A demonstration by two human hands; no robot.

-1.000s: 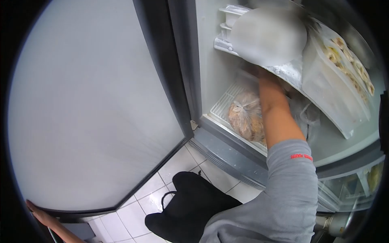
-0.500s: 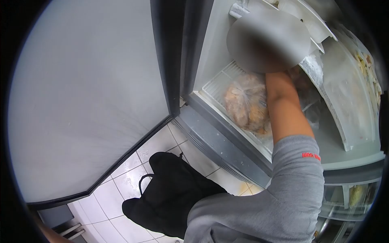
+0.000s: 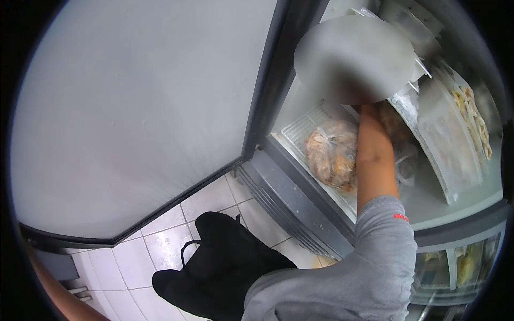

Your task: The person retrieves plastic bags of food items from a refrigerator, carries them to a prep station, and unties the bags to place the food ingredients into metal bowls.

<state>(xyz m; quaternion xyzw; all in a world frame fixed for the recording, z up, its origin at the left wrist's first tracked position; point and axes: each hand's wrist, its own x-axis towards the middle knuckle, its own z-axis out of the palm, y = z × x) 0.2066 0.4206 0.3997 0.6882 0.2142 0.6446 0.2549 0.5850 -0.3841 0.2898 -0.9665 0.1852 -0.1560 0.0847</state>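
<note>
My right forearm (image 3: pixel 376 155) reaches into the lit fridge compartment. A blurred grey oval patch covers my right hand, so its fingers and anything in them are hidden. Beside the forearm, a knotted clear plastic bag (image 3: pixel 331 152) of pale orange-brown food, possibly meat, rests on a white wire shelf (image 3: pixel 305 125). More clear plastic wrapping (image 3: pixel 407 163) lies on the other side of the arm. Only my left forearm (image 3: pixel 59 291) shows at the lower left edge; my left hand is out of frame.
The large grey fridge door (image 3: pixel 139 117) stands open on the left. To the right are a translucent panel (image 3: pixel 444 144), bagged pale food (image 3: pixel 471 117) and a lower glass-fronted section (image 3: pixel 455 273). White floor tiles (image 3: pixel 112 273) lie below.
The view has shifted slightly, and the door's edge appears closer to the fridge opening. More of my left forearm shows. My right arm remains inside the compartment.
</note>
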